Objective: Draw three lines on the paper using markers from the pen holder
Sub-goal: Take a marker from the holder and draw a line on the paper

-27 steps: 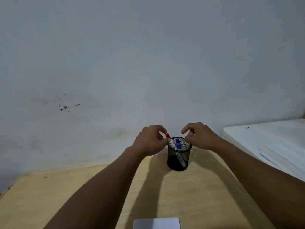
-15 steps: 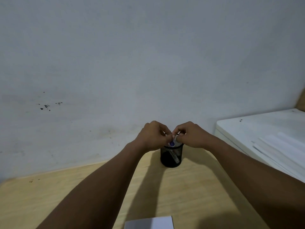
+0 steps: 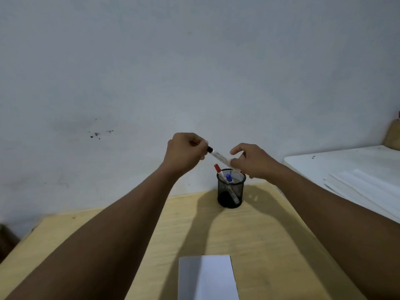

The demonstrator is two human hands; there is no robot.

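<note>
A black mesh pen holder (image 3: pixel 231 191) stands on the wooden table (image 3: pixel 259 230) near the wall. A red-capped marker (image 3: pixel 218 169) and a blue-capped marker (image 3: pixel 229 178) stick out of it. Above the holder I hold a white marker with a black cap (image 3: pixel 219 156) slanted between both hands. My left hand (image 3: pixel 184 153) pinches the black cap end. My right hand (image 3: pixel 249 161) grips the barrel's lower end. A white sheet of paper (image 3: pixel 206 278) lies at the table's near edge.
A bare pale wall (image 3: pixel 194 72) rises right behind the table. A white surface with stacked sheets (image 3: pixel 357 178) stands to the right, a little higher than the table. The table's left edge drops off at the lower left.
Both hands met over the pen holder, then rose out of it with the black-capped marker held between them. The red marker shows in the holder again.
</note>
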